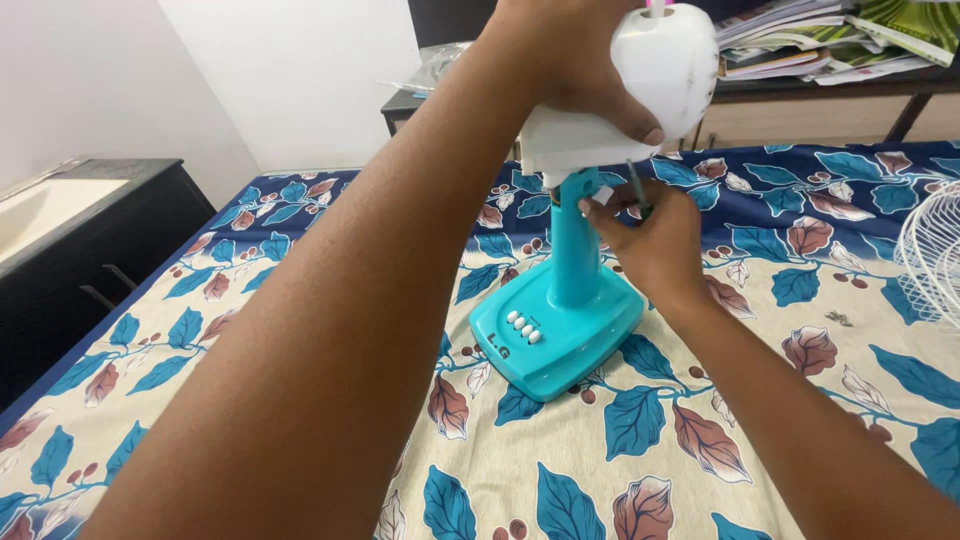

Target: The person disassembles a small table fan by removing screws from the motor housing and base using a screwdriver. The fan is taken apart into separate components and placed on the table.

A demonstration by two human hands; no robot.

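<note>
Above the teal fan stand [560,320], left hand [560,50] grips white motor housing [655,70]; right hand [655,245] pinches screwdriver [636,185]

White wire fan guard [935,255] cut off at right edge, top of white motor housing [665,60] cropped at upper edge, screwdriver [637,187] mostly hidden by right hand [655,245], small screws [838,318] too tiny to tell.

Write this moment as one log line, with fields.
left hand: grips white motor housing | right hand: screwdriver at turquoise fan stand neck | surface: leaf-print sheet
</note>
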